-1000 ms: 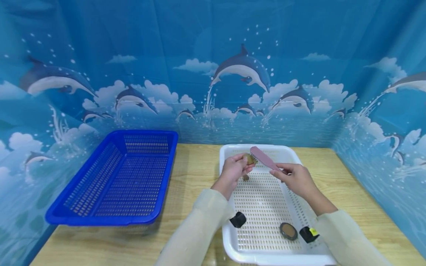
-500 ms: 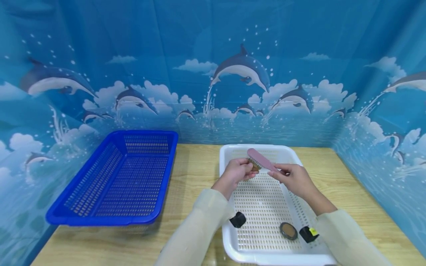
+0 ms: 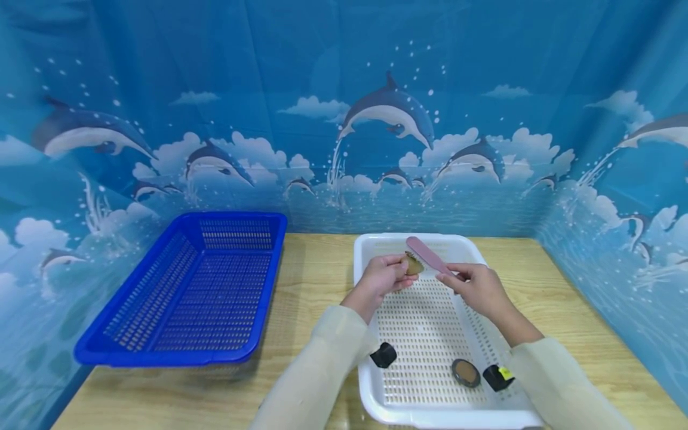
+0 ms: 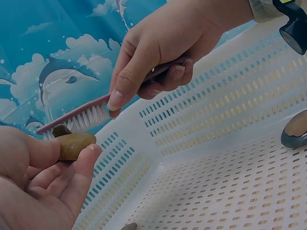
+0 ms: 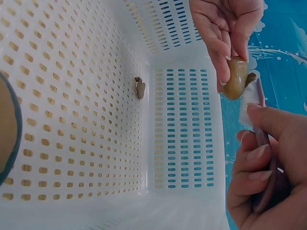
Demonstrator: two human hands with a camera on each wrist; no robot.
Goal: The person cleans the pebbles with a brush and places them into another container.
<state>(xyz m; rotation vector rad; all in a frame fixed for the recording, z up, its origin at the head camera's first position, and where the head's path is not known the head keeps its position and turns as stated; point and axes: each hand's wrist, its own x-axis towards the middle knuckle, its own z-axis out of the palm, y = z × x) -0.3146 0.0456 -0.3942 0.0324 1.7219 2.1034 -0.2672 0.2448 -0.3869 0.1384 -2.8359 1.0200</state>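
My left hand point(image 3: 384, 276) pinches a small glossy olive-brown oval thing point(image 4: 76, 145) with a dark brown flap at one edge; its kind is unclear. Thumb and fingertips hold it above the far end of a white perforated basket point(image 3: 424, 409). The right hand point(image 3: 475, 289) grips the handle of a pink brush point(image 3: 427, 252), whose white bristles face the oval thing. In the left wrist view the bristles point(image 4: 88, 118) meet the dark flap. Part of the brush handle is hidden in the right hand.
A round brown disc with a dark rim point(image 3: 466, 373) lies near the basket's front. Farther in is a small brown piece point(image 5: 140, 88). On the left stands a blue perforated basket point(image 3: 263, 316) on the wooden table point(image 3: 306, 280). A dolphin-printed curtain point(image 3: 301, 71) hangs behind.
The brush went left and down over the oval thing, then back up and right. The left hand has shifted slightly right, and the oval thing is turned differently.
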